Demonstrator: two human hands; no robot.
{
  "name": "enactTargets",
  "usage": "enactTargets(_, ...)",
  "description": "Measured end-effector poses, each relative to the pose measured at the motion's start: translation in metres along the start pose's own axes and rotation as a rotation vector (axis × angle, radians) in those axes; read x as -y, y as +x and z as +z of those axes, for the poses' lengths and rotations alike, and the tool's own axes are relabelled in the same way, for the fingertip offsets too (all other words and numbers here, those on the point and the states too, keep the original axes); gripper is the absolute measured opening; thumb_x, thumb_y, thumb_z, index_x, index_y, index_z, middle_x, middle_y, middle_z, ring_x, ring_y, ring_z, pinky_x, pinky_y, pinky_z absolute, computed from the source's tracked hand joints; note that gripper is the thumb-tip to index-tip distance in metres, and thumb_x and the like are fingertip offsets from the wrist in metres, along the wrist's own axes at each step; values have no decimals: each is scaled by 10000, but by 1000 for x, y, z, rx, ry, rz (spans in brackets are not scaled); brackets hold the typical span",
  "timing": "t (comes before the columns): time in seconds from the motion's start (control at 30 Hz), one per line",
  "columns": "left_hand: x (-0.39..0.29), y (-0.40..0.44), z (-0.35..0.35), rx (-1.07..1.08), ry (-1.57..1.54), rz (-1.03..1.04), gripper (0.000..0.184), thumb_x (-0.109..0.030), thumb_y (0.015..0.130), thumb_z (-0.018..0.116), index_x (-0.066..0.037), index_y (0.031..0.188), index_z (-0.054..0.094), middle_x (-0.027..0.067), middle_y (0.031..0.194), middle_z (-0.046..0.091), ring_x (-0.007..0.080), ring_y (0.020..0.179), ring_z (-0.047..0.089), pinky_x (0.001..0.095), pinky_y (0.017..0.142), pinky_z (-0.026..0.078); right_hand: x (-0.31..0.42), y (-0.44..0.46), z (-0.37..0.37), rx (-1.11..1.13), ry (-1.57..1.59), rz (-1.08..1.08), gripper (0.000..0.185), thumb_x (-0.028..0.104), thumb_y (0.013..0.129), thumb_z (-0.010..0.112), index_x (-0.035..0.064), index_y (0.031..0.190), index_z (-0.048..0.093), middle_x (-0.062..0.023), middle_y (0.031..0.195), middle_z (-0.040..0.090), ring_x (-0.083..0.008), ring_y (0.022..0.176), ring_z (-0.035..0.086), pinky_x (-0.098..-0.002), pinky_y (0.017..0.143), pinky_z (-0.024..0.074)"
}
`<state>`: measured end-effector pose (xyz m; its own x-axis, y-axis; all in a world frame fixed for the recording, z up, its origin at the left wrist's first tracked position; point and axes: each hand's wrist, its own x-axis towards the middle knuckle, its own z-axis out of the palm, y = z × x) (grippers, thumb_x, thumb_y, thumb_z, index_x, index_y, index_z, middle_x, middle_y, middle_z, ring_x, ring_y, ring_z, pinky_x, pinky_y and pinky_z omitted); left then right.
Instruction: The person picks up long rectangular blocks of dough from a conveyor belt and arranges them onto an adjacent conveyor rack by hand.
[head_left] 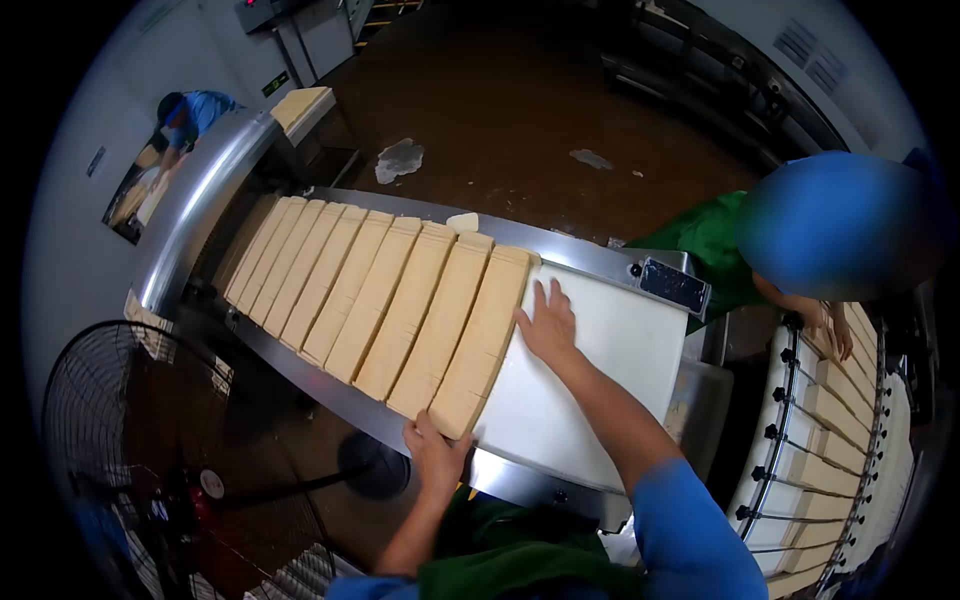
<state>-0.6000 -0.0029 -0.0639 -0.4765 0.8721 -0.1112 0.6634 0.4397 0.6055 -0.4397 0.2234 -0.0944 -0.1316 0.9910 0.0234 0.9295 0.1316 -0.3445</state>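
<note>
A row of long, pale yellow slabs [335,285] lies side by side across the conveyor. They look layered, with thin cuts along their tops, but their exact kind is unclear. My left hand [437,458] grips the near end of the rightmost slab [487,345], fingers and thumb to either side of its corner. Further along that slab, my right hand [548,322] rests with fingers spread over the white belt [600,350], its thumb side close against the slab's right face. Whether the right thumb touches it, I cannot tell.
Metal rails [570,245] edge the belt, with a dark panel [674,285] at the far right corner. A curved metal hood [205,205] spans the left end. A caged fan [150,450] stands nearby. At right, a co-worker's hand [843,335] is over another slab-laden conveyor [760,470].
</note>
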Motion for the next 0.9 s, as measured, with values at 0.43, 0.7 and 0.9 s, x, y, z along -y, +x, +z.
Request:
enactTargets(0.43,-13,21,1,228,-37,71,831,-158,665,794,86,1289,302,285,1241,351,447,1096,448,427,950,413,37,52,-19,171,2,270,654,502,829,526,108,1331,383,-218,1400,282,-435,1237,370,-481,991,370)
enactTargets(0.7,-49,-2,43,649,-196,346,776,-243,665,799,51,1229,356,249,1109,404,412,1044,447,454,885,434,-108,-42,-94,-42,-33,702,886,482,710,643,11,1388,321,-243,1464,205,-410,1391,92,-492,960,388)
enactTargets(0.9,-112,-57,86,499,19,623,747,-192,657,770,39,1224,341,278,1133,382,437,1059,425,460,883,429,-179,-150,-145,-297,483,1018,820,332,686,696,23,1330,292,-239,1445,164,-428,1256,382,-470,941,430)
